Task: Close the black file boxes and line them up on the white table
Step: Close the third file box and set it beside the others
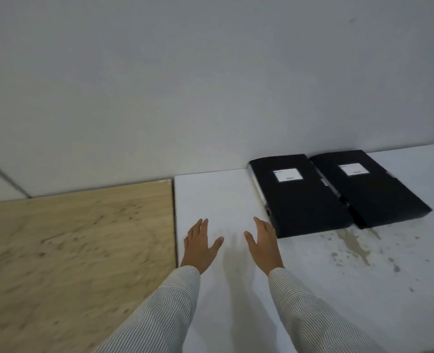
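Observation:
Two black file boxes lie flat and shut, side by side against the wall on the white table (218, 194). Each carries a white label on top. The left box (302, 200) touches the right box (368, 189) along their long sides. My left hand (200, 244) hovers over the white table near its left edge, fingers spread, holding nothing. My right hand (263, 242) is open too, just left of the left box's near corner, and seems not to touch it. Both arms wear striped sleeves.
A wooden table (78, 240) butts against the white table's left edge. A pale wall (211, 85) rises right behind both tables. Brownish stains (353, 245) mark the white table in front of the boxes.

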